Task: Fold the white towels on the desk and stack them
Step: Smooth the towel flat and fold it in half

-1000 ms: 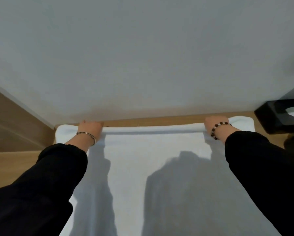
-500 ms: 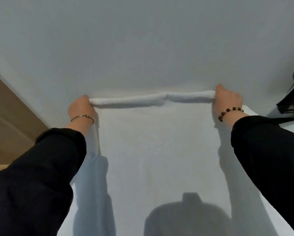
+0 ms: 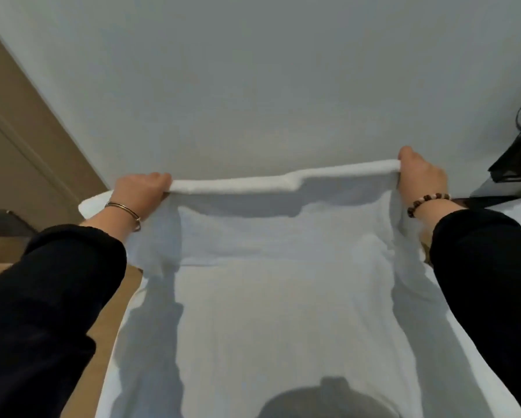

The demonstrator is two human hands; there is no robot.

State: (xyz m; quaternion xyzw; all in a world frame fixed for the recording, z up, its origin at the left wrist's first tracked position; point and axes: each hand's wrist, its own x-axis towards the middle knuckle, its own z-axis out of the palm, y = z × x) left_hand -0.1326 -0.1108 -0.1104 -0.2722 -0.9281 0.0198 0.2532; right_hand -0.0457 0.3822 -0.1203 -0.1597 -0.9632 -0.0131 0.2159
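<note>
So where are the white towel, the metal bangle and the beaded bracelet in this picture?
white towel (image 3: 253,186): head view, middle of its raised thick edge.
metal bangle (image 3: 122,209): head view, band on the left wrist.
beaded bracelet (image 3: 428,200): head view, beads on the right wrist.

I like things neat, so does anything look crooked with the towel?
A little. The lifted edge of the white towel is uneven: the end in the right hand sits higher in view than the end in the left hand, with a small step near the middle. The cloth bunches below the left hand.
</note>
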